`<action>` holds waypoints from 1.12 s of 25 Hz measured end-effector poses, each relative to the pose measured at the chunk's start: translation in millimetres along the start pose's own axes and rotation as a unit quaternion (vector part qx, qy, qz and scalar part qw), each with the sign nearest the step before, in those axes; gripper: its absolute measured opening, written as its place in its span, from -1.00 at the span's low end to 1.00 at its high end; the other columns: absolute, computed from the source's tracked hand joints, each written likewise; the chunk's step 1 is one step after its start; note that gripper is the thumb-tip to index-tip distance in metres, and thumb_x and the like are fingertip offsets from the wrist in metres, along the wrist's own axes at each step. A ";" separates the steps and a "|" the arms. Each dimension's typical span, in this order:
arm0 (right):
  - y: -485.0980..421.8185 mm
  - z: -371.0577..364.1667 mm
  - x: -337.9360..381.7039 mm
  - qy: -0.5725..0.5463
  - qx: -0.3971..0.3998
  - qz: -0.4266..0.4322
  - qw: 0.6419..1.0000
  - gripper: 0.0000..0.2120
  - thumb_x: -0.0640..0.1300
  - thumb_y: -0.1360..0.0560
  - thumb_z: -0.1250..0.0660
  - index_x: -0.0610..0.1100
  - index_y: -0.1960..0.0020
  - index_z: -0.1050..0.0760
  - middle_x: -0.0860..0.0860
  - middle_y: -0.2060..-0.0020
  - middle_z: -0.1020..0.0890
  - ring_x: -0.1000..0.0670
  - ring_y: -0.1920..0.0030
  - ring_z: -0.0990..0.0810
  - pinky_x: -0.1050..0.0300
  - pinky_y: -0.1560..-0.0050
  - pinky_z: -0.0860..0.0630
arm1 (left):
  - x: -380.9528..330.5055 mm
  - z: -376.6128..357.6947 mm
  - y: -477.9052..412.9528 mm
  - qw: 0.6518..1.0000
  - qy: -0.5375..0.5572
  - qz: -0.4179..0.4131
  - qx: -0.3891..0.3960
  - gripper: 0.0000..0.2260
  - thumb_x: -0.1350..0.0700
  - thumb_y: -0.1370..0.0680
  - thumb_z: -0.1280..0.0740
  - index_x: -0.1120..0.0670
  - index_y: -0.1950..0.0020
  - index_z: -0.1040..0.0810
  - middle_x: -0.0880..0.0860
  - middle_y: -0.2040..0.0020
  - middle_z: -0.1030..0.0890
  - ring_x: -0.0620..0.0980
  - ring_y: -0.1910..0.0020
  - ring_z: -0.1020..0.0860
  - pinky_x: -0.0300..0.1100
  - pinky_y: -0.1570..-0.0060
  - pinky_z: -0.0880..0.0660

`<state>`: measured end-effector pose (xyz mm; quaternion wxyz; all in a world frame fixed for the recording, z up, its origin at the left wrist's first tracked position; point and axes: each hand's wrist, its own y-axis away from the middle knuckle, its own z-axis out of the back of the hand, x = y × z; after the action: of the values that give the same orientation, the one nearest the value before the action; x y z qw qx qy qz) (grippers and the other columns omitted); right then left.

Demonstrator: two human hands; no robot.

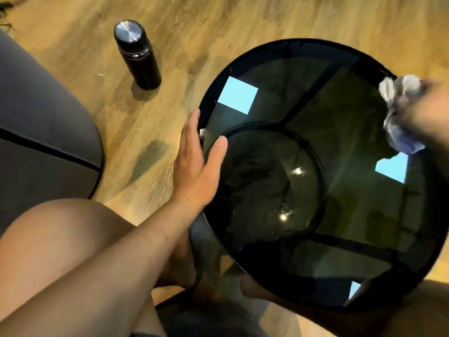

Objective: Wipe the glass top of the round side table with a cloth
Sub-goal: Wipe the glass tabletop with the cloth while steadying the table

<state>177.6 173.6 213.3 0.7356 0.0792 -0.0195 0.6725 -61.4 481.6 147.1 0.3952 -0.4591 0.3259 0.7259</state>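
The round side table's dark glass top (340, 147) fills the right half of the head view, with a black rim and a ring-shaped frame showing through it. My left hand (198, 161) lies flat against the rim on the left side, fingers apart, thumb resting on the glass. My right hand (422, 105), blurred, is at the far right edge of the glass and grips a crumpled grey-white cloth (398, 113) that touches the surface there.
A black flask with a silver lid (137, 54) stands on the wooden floor to the upper left of the table. A grey sofa corner (41, 132) sits at the left. My bare knees and feet are below, close to the table's near edge.
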 end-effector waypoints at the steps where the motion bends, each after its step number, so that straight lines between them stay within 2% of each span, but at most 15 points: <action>1: -7.5 0.3 1.6 0.008 -0.023 -0.013 1.000 -0.74 -0.01 -0.46 -0.20 -0.14 -0.04 -0.49 -0.32 -0.05 -0.61 -0.36 -0.06 -0.57 -0.19 -0.08 -0.50 | 0.0 0.1 0.2 1.000 -0.001 0.001 -0.001 -0.30 -0.28 -0.50 -0.09 -0.07 -0.60 -0.04 -0.09 -0.60 -0.13 -0.36 -0.43 -0.08 -0.53 -0.29 0.01; 3: -5.2 -9.1 30.5 -0.040 -0.035 -0.018 0.998 -0.69 0.05 -0.50 -0.15 -0.15 -0.01 -0.50 -0.31 -0.04 -0.62 -0.35 -0.07 -0.58 -0.18 -0.09 -0.52 | -0.4 0.1 -0.1 1.000 -0.002 0.004 0.001 -0.30 -0.29 -0.50 -0.08 -0.07 -0.60 -0.04 -0.09 -0.60 -0.13 -0.34 -0.45 -0.08 -0.49 -0.30 0.01; 5: 15.0 -24.5 80.8 -0.036 -0.042 0.043 0.998 -0.61 0.09 -0.51 -0.15 -0.18 -0.11 -0.54 -0.30 -0.06 -0.63 -0.35 -0.09 -0.58 -0.16 -0.10 -0.51 | -0.9 -0.1 -0.1 1.000 0.001 0.003 0.001 -0.30 -0.29 -0.50 -0.08 -0.06 -0.60 -0.05 -0.09 -0.60 -0.14 -0.33 -0.46 -0.08 -0.52 -0.30 0.01; 7: 59.2 -43.1 139.8 -0.052 -0.024 0.134 0.989 -0.63 0.08 -0.53 -0.17 -0.13 -0.14 -0.56 -0.24 -0.03 -0.66 -0.31 -0.07 -0.60 -0.05 -0.03 -0.51 | -2.5 0.0 -0.2 1.000 0.001 -0.004 0.004 -0.30 -0.27 -0.51 -0.08 -0.04 -0.60 -0.06 -0.08 -0.60 -0.14 -0.32 -0.47 -0.09 -0.48 -0.36 -0.01; 9: 116.1 -61.0 202.1 -0.115 0.072 0.262 0.955 -0.70 0.05 -0.53 -0.20 -0.04 -0.14 -0.57 -0.12 0.03 -0.69 -0.22 -0.03 -0.62 0.03 0.03 -0.49 | -3.5 1.2 1.3 1.000 -0.015 -0.008 0.005 -0.33 -0.22 -0.53 -0.05 -0.01 -0.60 -0.05 -0.03 -0.61 -0.12 -0.18 -0.55 -0.08 -0.22 -0.51 -0.04; 11: 150.3 -65.0 228.4 -0.160 0.140 0.337 0.917 -0.73 0.02 -0.50 -0.24 0.04 -0.17 -0.55 -0.02 0.05 -0.69 -0.14 -0.02 -0.62 0.05 0.07 -0.49 | -6.1 1.1 4.4 0.999 -0.045 -0.019 0.002 -0.36 -0.13 -0.55 -0.05 0.04 -0.60 -0.04 0.04 -0.63 -0.09 -0.01 -0.60 -0.03 0.05 -0.55 -0.03; 13: 136.3 -61.2 205.0 -0.126 0.139 0.339 0.922 -0.69 0.07 -0.47 -0.25 0.12 -0.21 -0.50 0.02 -0.02 -0.66 -0.10 -0.07 -0.59 0.03 0.07 -0.49 | -6.6 0.5 6.1 0.995 -0.087 -0.044 0.006 -0.36 -0.15 -0.56 -0.09 0.05 -0.60 -0.05 0.05 -0.63 -0.07 0.03 -0.61 0.05 0.10 -0.55 0.03; 15: 94.2 -50.3 152.5 -0.051 0.099 0.295 0.949 -0.64 0.11 -0.46 -0.21 0.09 -0.23 -0.46 -0.03 -0.08 -0.64 -0.16 -0.13 -0.58 -0.03 0.00 -0.50 | -4.4 1.5 3.9 0.987 -0.142 -0.069 0.023 -0.34 -0.23 -0.56 -0.07 0.02 -0.60 -0.06 0.03 -0.63 -0.05 0.02 -0.61 0.12 0.09 -0.56 0.13; 17: 40.8 -31.8 85.0 -0.001 0.032 0.188 0.982 -0.66 0.06 -0.51 -0.22 0.00 -0.25 -0.45 -0.17 -0.11 -0.62 -0.29 -0.17 -0.54 -0.12 -0.10 -0.48 | -2.9 1.6 2.4 0.970 -0.213 -0.111 0.035 -0.35 -0.26 -0.57 -0.05 0.00 -0.60 -0.09 0.03 -0.63 -0.06 0.04 -0.61 0.14 0.08 -0.55 0.20; 19: 2.0 -10.8 35.1 0.016 0.013 0.068 0.997 -0.69 -0.03 -0.53 -0.24 -0.13 -0.22 -0.48 -0.29 -0.09 -0.61 -0.35 -0.12 -0.55 -0.16 -0.11 -0.49 | -2.4 0.5 1.4 0.955 -0.255 -0.146 0.045 -0.38 -0.27 -0.58 -0.05 -0.02 -0.58 -0.17 0.04 -0.62 -0.12 0.05 -0.61 0.12 0.09 -0.55 0.18; 21: -20.4 -7.8 30.5 0.012 -0.006 0.001 1.000 -0.69 -0.09 -0.52 -0.22 -0.24 -0.17 -0.51 -0.35 -0.08 -0.59 -0.39 -0.09 -0.55 -0.24 -0.14 -0.50 | -2.3 -0.4 -0.5 0.955 -0.249 -0.151 0.053 -0.39 -0.26 -0.58 -0.07 -0.03 -0.57 -0.20 0.04 -0.61 -0.15 0.03 -0.61 0.10 0.11 -0.56 0.12; 23: -18.2 -17.8 67.8 0.020 -0.028 0.023 0.999 -0.68 -0.09 -0.52 -0.17 -0.23 -0.17 -0.50 -0.36 -0.05 -0.60 -0.39 -0.07 -0.56 -0.20 -0.11 -0.50 | -1.7 -0.4 -2.6 0.962 -0.224 -0.143 0.057 -0.40 -0.25 -0.58 -0.09 -0.02 -0.57 -0.21 0.03 -0.61 -0.18 0.02 -0.61 0.08 0.11 -0.56 0.07; 26: 12.9 -40.2 147.1 0.007 -0.041 0.139 0.989 -0.67 -0.03 -0.53 -0.19 -0.15 -0.22 -0.47 -0.30 -0.06 -0.62 -0.36 -0.10 -0.55 -0.11 -0.07 -0.47 | -2.1 0.5 -1.6 0.964 -0.218 -0.141 0.055 -0.40 -0.24 -0.58 -0.10 -0.02 -0.57 -0.21 0.02 -0.60 -0.19 0.00 -0.61 0.08 0.09 -0.56 0.05; 28: 50.7 -56.1 197.8 -0.033 -0.009 0.225 0.974 -0.69 -0.01 -0.54 -0.21 -0.12 -0.22 -0.48 -0.23 -0.04 -0.64 -0.32 -0.09 -0.56 -0.03 -0.01 -0.46 | -3.7 0.8 -1.2 0.963 -0.224 -0.140 0.055 -0.39 -0.25 -0.57 -0.09 -0.01 -0.57 -0.22 0.02 -0.60 -0.19 -0.01 -0.61 0.08 0.10 -0.56 0.04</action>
<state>141.6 380.9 189.3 0.5650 0.0880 -0.0674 0.8176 -59.7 481.8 150.7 0.5801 -0.3036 0.2014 0.7286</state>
